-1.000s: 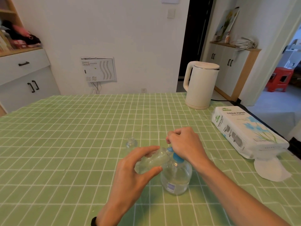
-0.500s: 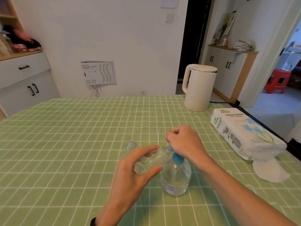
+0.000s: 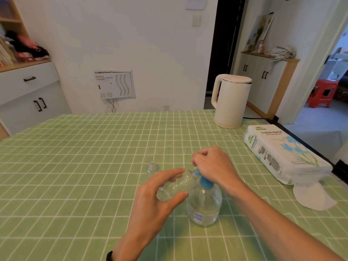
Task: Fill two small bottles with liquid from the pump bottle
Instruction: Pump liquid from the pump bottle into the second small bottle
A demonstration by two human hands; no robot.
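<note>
A clear pump bottle [image 3: 204, 206] with a blue pump head stands on the green checked tablecloth [image 3: 84, 157], partly filled with clear liquid. My left hand [image 3: 156, 196] grips a small clear bottle [image 3: 177, 185] tilted on its side, its mouth at the blue spout. My right hand [image 3: 212, 164] sits curled on top of the pump head and hides most of it. A second small clear bottle [image 3: 152, 166] stands upright on the cloth just beyond my left hand.
A cream electric kettle [image 3: 230, 100] stands at the table's far right. A pack of tissue paper [image 3: 282, 155] lies along the right edge with a loose white tissue [image 3: 312, 196] in front of it. Cabinets line the walls.
The view has tilted up slightly. Both hands and the bottles keep almost the same pose; my right hand stays on the pump head.
</note>
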